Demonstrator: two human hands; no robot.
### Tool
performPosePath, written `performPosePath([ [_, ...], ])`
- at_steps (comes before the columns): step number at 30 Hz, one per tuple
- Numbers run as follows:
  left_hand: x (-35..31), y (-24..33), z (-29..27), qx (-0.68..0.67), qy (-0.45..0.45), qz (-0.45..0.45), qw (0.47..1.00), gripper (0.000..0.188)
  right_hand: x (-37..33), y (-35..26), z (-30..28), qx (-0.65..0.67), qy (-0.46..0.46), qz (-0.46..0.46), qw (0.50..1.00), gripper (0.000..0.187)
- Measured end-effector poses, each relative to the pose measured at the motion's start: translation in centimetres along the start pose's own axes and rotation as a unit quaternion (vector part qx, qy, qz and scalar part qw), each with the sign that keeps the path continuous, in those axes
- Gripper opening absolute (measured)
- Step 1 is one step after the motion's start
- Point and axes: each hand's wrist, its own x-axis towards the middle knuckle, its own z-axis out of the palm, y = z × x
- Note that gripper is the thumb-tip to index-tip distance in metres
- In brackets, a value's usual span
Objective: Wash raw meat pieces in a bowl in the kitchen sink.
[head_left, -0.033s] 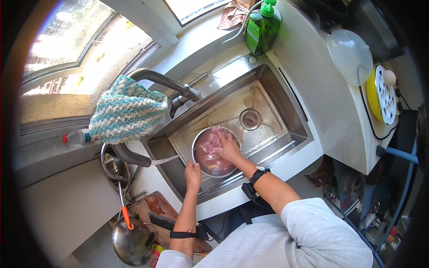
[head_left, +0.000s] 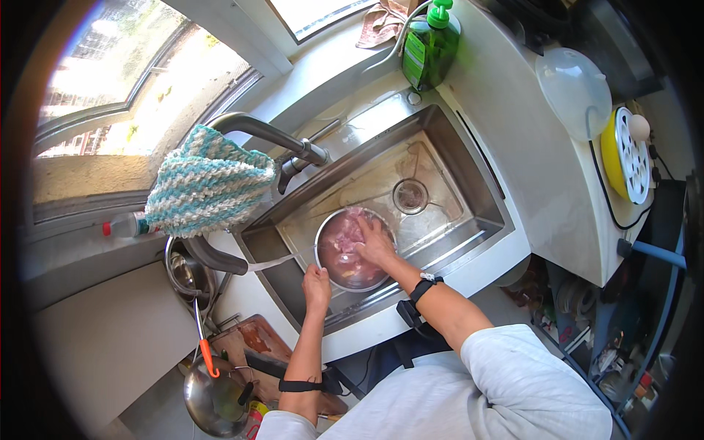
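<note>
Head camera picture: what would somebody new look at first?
Probably the teal-and-white striped knitted cloth, draped over the dark curved faucet left of the picture's middle. Next, the round silver metal bowl of pink meat in the rectangular steel sink, with the right hand inside and the left hand at its rim. The green plastic pump bottle beyond the sink, near the top, also stands out.

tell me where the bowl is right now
In the head view, the bowl sits in the left half of the sink, below and to the left of the round drain.
</note>
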Motion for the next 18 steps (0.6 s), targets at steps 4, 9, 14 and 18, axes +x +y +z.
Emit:
performPosePath([
  [4, 0.1, 0.6, -0.3, -0.002, 0.008, 0.018, 1.000, 0.022, 0.4, 0.6, 0.6, 0.014, 0.011, -0.012, 1.000, 0.087],
  [9, 0.1, 1.6, -0.5, -0.029, 0.002, 0.004, 1.000, 0.022, 1.1, 1.2, 1.2, 0.010, 0.021, -0.026, 0.999, 0.089],
  [14, -0.5, 4.3, -0.7, -0.081, -0.013, -0.011, 0.997, 0.020, 1.8, 1.7, 0.5, 0.021, 0.000, -0.027, 0.999, 0.091],
  [18, -0.4, 5.2, -0.5, -0.063, -0.027, 0.010, 0.998, 0.020, 1.8, 2.0, -0.2, 0.033, -0.008, -0.029, 0.999, 0.092],
])
